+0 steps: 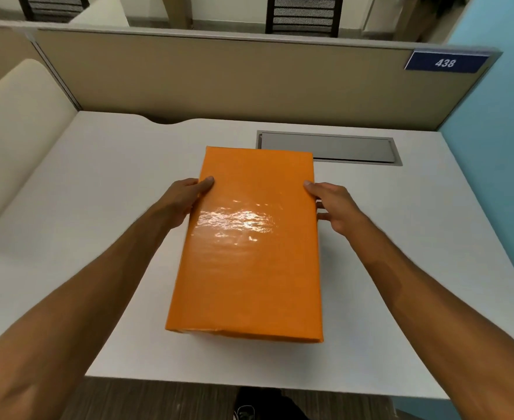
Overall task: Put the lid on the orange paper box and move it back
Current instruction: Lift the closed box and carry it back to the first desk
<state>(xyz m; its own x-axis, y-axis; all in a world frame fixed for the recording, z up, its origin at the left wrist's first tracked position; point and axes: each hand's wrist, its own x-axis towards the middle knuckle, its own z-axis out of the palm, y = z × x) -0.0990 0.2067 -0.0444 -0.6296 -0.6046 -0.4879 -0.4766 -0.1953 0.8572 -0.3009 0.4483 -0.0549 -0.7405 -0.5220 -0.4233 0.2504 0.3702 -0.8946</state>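
Note:
The orange paper box [249, 253] stands in the middle of the white desk [98, 192], long side pointing away from me, with its glossy orange lid covering the top. My left hand [186, 201] grips the box's left side, thumb on the lid's edge. My right hand [334, 207] holds the right side the same way, thumb on top and fingers down the side wall. The box's body under the lid is mostly hidden; I cannot tell whether it rests on the desk or is slightly raised.
A grey cable hatch [328, 147] is set into the desk just behind the box. A beige partition [219, 80] with a blue "438" sign [445, 62] closes the back. A cream seat [16, 131] lies to the left, a blue wall [498, 116] to the right.

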